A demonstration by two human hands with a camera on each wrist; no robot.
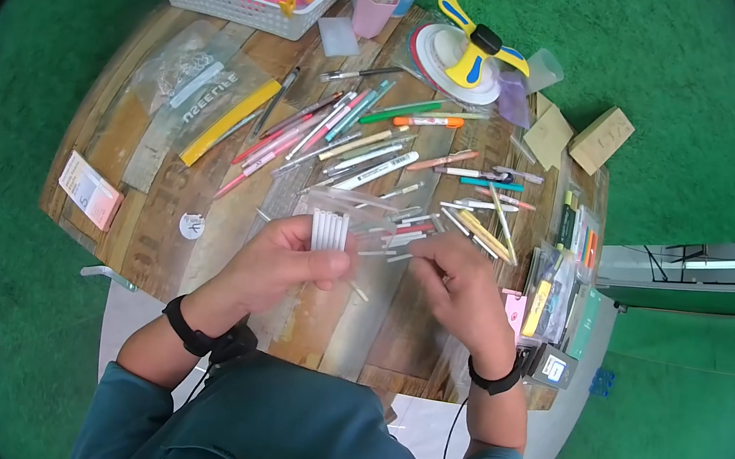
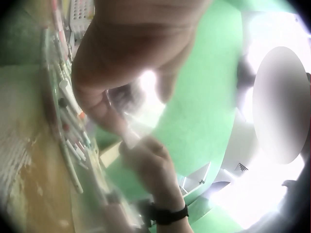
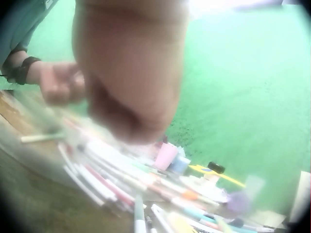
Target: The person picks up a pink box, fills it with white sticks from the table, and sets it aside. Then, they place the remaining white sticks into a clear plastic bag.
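Note:
My left hand (image 1: 282, 258) grips a bundle of several slim white sticks (image 1: 330, 232), side by side and upright, with the thumb across their lower front. Close to its right, my right hand (image 1: 456, 283) hovers over the table with fingers bent and thumb near the index finger. I cannot tell whether something thin is between those fingertips. Below and beyond both hands lies a spread of loose pens and markers (image 1: 377, 171), with small white-ended pieces right by the right fingertips. Both wrist views are blurred; in the left wrist view the right hand (image 2: 153, 162) overlaps the held bundle's end.
A white basket (image 1: 229, 9) of colourful packets stands at the far left, near a pink cup (image 1: 375, 13). A blue-yellow three-armed tool (image 1: 476, 56) lies on white discs. Boxes and pouches (image 1: 554, 296) line the right edge; a small box (image 1: 90, 191) sits left.

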